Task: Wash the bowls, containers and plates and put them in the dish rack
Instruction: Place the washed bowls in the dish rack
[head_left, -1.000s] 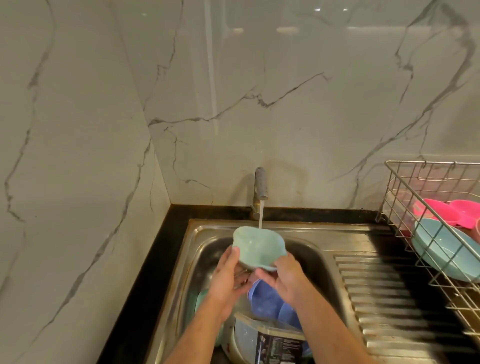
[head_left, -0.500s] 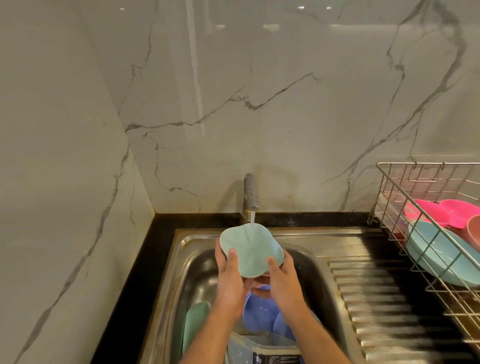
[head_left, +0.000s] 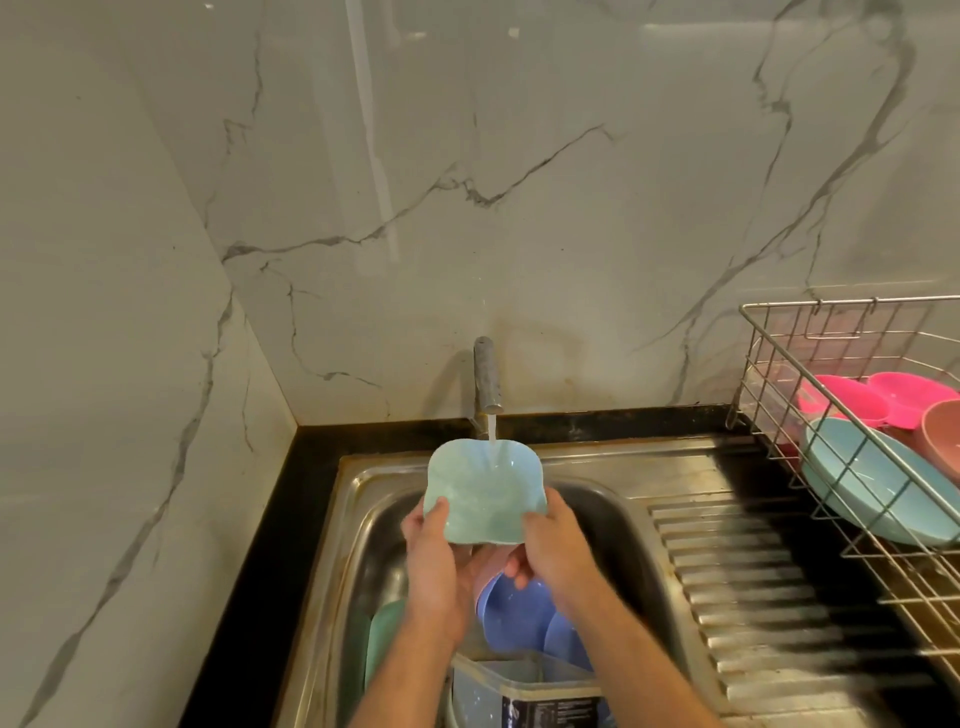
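A pale teal wavy-rimmed bowl (head_left: 483, 491) is held over the steel sink (head_left: 587, 462), its inside facing me, with tap water running into it. My left hand (head_left: 434, 566) grips its lower left edge, thumb on the inside. My right hand (head_left: 553, 545) grips the lower right edge, fingers underneath. Below them in the sink lie blue-purple plates (head_left: 524, 618), a green dish (head_left: 384, 644) on edge and a clear plastic container (head_left: 524, 691). The wire dish rack (head_left: 779, 358) at the right holds a light blue bowl (head_left: 878, 488), pink dishes (head_left: 878, 400) and a dusty-pink bowl (head_left: 943, 436).
The tap (head_left: 485, 379) stands at the back of the sink with water flowing. A ribbed steel drainboard (head_left: 753, 587) lies between sink and rack. Marble walls close off the back and left; a black counter strip (head_left: 270, 545) runs along the sink's left.
The bowl has turned from its underside to its inside facing me and now catches the water. Both hands have shifted to its lower edge.
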